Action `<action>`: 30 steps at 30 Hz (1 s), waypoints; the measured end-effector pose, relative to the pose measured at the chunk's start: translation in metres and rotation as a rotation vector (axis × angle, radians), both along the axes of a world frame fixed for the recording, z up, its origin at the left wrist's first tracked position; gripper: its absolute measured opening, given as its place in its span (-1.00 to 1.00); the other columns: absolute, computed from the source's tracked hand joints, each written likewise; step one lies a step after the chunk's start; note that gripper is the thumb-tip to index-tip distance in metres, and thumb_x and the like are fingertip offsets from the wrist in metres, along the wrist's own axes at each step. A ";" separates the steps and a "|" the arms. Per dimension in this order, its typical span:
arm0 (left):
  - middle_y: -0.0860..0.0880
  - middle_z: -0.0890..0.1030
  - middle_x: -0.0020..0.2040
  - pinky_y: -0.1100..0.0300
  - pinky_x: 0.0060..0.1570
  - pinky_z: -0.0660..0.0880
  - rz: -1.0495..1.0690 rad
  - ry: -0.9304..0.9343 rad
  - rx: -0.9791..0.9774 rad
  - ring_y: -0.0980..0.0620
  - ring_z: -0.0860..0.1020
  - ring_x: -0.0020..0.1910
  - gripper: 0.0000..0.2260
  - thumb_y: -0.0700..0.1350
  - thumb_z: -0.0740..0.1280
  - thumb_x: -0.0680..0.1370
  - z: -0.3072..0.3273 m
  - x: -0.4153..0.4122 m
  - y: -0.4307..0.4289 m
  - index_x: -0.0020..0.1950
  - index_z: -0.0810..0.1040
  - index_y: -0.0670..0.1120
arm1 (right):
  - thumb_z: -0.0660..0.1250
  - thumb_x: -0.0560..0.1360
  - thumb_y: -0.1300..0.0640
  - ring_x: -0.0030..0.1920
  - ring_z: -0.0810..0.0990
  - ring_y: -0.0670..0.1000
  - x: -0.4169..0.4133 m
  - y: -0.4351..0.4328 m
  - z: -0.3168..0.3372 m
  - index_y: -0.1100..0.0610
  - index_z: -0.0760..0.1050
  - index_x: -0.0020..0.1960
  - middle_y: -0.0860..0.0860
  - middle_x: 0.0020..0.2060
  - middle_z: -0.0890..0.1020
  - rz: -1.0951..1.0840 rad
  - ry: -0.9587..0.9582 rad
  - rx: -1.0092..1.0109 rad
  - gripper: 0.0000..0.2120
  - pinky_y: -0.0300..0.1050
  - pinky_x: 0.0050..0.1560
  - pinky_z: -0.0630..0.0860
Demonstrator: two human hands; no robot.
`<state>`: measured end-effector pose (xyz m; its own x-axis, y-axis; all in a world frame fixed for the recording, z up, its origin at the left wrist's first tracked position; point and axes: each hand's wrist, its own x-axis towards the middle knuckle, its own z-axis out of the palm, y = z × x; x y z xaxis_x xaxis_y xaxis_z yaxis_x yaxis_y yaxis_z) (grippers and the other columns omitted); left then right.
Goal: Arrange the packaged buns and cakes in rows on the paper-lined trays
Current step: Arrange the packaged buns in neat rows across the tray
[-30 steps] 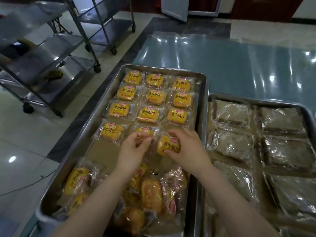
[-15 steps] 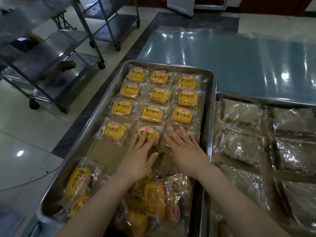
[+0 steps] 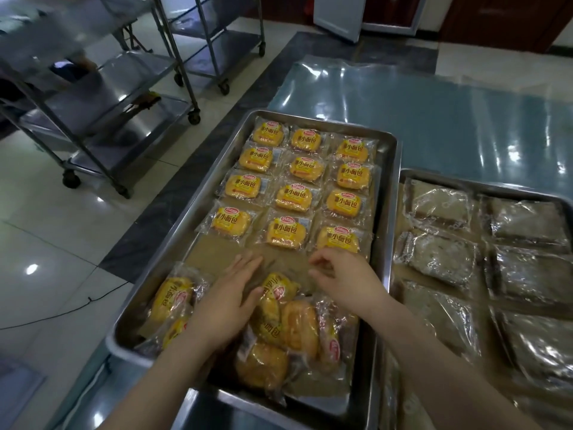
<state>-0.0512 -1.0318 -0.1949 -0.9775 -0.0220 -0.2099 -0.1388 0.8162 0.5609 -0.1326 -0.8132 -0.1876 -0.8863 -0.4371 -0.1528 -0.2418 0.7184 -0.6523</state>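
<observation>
A steel tray (image 3: 389, 187) lined with brown paper holds several yellow packaged buns (image 3: 293, 198) laid in neat rows at its far half. A loose pile of packaged buns (image 3: 288, 327) lies jumbled at the near end. My left hand (image 3: 226, 302) hovers flat over the pile's left side, fingers straight and pointing away. My right hand (image 3: 344, 279) hangs above the bare paper just below the nearest row, fingers loosely curled and empty. A second tray (image 3: 403, 178) on the right carries clear-wrapped brownish cakes (image 3: 437, 257) in rows.
Both trays sit on a table under shiny plastic sheeting (image 3: 449, 113). Wheeled steel rack carts (image 3: 102, 97) stand on the tiled floor to the left. A dark cable (image 3: 62, 308) runs over the floor beside the table.
Both hands released the two buns placed in the nearest row and drew back toward me. They now sit over the bare paper and the loose pile. The camera view shifted slightly.
</observation>
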 end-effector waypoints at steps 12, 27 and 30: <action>0.04 0.02 0.54 0.06 0.40 0.09 0.197 -0.083 -0.121 0.02 0.08 0.49 -0.41 0.18 0.15 0.56 -0.003 0.059 -0.090 0.53 0.05 0.07 | 0.19 0.47 -0.33 -0.22 0.55 0.02 0.001 -0.071 0.013 0.09 0.47 -0.21 -0.04 -0.29 0.52 0.052 -0.139 0.565 -0.53 -0.12 -0.34 0.41; 0.09 -0.22 0.53 0.05 0.44 -0.03 -0.120 -0.240 -0.049 -0.02 -0.11 0.51 -0.22 0.32 0.15 0.49 -0.010 0.012 -0.109 0.54 -0.14 0.04 | 0.36 0.47 0.05 -0.22 0.53 -0.04 0.029 -0.057 0.015 0.12 0.49 -0.09 0.00 -0.22 0.56 -0.110 -0.252 0.539 -0.85 -0.11 -0.22 0.52; 0.03 -0.15 0.55 0.01 0.43 0.03 -0.191 -0.237 -0.147 -0.14 0.01 0.49 -0.43 0.20 0.00 0.59 -0.005 -0.004 -0.111 0.54 -0.05 0.04 | 0.34 0.46 0.06 -0.18 0.50 -0.05 0.037 -0.057 0.015 0.07 0.43 -0.06 0.01 -0.17 0.53 -0.115 -0.298 0.531 -0.87 -0.17 -0.26 0.44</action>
